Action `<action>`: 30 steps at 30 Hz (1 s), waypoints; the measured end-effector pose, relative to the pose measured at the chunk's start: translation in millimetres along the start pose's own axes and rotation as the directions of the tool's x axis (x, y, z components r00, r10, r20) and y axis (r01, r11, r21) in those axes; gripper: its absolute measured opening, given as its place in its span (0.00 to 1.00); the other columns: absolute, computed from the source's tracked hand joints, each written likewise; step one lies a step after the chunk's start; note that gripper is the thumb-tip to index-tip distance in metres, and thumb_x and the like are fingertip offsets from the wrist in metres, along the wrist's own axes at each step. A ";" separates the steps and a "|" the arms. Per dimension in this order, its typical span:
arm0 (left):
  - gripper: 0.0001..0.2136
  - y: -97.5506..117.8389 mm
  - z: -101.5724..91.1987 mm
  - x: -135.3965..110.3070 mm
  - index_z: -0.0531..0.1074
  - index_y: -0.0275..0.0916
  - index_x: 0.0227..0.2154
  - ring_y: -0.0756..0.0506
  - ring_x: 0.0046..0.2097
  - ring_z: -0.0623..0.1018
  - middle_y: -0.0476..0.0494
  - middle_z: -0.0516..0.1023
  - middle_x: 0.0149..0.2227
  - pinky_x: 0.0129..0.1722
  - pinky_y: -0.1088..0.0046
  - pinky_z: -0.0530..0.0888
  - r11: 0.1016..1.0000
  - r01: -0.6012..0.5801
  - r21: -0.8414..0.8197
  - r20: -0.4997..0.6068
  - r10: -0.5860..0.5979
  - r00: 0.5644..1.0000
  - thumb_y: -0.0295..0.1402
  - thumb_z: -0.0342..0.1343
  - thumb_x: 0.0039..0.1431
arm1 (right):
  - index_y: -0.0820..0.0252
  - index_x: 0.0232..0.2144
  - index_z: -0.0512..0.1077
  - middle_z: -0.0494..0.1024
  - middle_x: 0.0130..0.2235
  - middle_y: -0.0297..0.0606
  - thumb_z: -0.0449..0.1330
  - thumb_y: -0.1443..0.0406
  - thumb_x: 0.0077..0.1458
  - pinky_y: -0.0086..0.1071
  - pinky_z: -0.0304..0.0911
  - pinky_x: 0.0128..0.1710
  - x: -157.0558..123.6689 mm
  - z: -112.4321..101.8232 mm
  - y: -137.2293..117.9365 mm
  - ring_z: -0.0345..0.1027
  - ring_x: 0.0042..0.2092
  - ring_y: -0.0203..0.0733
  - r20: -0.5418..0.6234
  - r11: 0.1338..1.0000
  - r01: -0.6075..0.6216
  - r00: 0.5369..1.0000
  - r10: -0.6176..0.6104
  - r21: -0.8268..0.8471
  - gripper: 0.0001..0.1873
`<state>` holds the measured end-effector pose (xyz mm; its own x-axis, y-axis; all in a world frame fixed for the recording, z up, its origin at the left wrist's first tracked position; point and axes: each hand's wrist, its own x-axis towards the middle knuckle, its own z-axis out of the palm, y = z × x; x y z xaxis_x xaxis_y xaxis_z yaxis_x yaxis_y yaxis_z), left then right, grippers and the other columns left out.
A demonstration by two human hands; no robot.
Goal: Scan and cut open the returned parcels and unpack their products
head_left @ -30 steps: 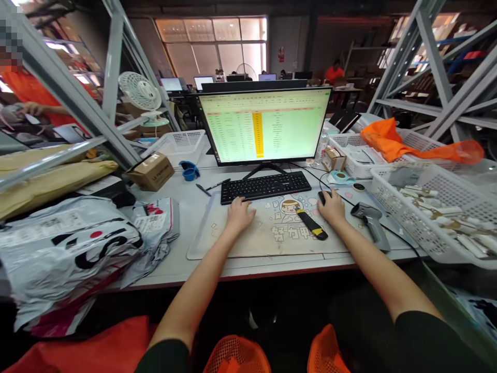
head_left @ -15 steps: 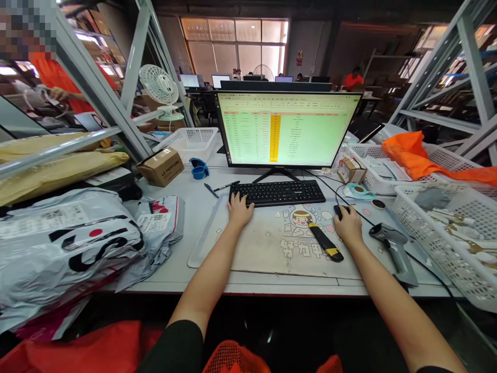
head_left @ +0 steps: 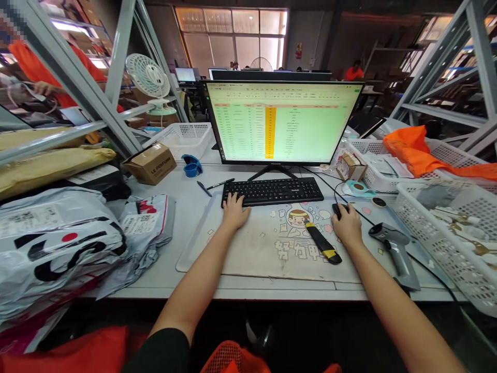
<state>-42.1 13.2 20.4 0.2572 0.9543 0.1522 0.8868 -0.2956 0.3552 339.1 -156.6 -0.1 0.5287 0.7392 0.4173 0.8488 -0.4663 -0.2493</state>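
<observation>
My left hand (head_left: 234, 211) lies flat, fingers stretched over the left end of the black keyboard (head_left: 274, 190). My right hand (head_left: 347, 226) is cupped over a black mouse (head_left: 336, 210), whose cable runs off toward the back. Both rest on a worn desk mat (head_left: 267, 243) with a cartoon print. A black and yellow utility knife (head_left: 323, 243) lies on the mat between my hands. The monitor (head_left: 282, 123) in front shows a green spreadsheet with an orange column.
A grey barcode scanner (head_left: 396, 252) lies right of the mouse. White baskets (head_left: 446, 233) with small items stand at right, grey mailer bags (head_left: 66, 243) at left. A cardboard box (head_left: 150, 163), a blue tape holder (head_left: 191, 167), pens (head_left: 217, 185) and a fan (head_left: 148, 83) sit behind. Another person in orange works at far left.
My head has shifted, so the view moved slightly. My left hand slid forward from the mat onto the keyboard's left end. My right hand stays on the mouse.
</observation>
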 end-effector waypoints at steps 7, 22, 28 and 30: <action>0.30 -1.1 -2.1 -0.1 0.64 0.35 0.68 0.29 0.77 0.47 0.32 0.54 0.75 0.73 0.41 0.50 1.000 0.006 0.019 0.013 -0.006 1.000 0.40 0.55 0.66 | 0.63 0.64 0.71 0.67 0.65 0.57 0.54 0.60 0.64 0.49 0.65 0.56 -3.1 3.3 6.2 0.66 0.59 0.62 -0.063 1.000 -0.002 0.998 0.002 -0.005 0.29; 0.27 -1.2 -3.5 -0.4 0.67 0.37 0.66 0.31 0.77 0.50 0.32 0.56 0.74 0.73 0.43 0.52 1.000 -0.008 0.023 -0.003 0.008 1.000 0.40 0.55 0.67 | 0.64 0.61 0.75 0.69 0.62 0.57 0.53 0.60 0.65 0.50 0.65 0.56 2.9 18.1 13.4 0.67 0.56 0.61 -0.060 0.999 0.047 0.997 -0.047 -0.003 0.27; 0.28 -2.6 -2.4 -1.7 0.66 0.38 0.67 0.31 0.76 0.50 0.33 0.56 0.75 0.74 0.43 0.52 1.000 -0.014 0.007 -0.001 0.014 1.000 0.40 0.55 0.67 | 0.65 0.60 0.75 0.69 0.62 0.57 0.53 0.59 0.64 0.50 0.65 0.57 3.8 23.1 17.3 0.67 0.57 0.61 -0.085 0.998 0.068 0.994 -0.069 -0.010 0.27; 0.28 -2.9 -2.1 -1.7 0.66 0.38 0.67 0.31 0.76 0.51 0.33 0.56 0.75 0.74 0.44 0.53 1.000 -0.015 0.002 -0.003 0.015 1.000 0.39 0.56 0.66 | 0.65 0.60 0.75 0.69 0.62 0.57 0.53 0.59 0.64 0.51 0.65 0.57 3.7 22.9 16.9 0.67 0.57 0.61 -0.085 0.998 0.068 0.994 -0.068 -0.011 0.27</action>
<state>-46.0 12.4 21.1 0.2688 0.9497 0.1605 0.8836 -0.3094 0.3515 355.7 -150.6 -22.7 0.4667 0.7256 0.5057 0.8824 -0.4205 -0.2109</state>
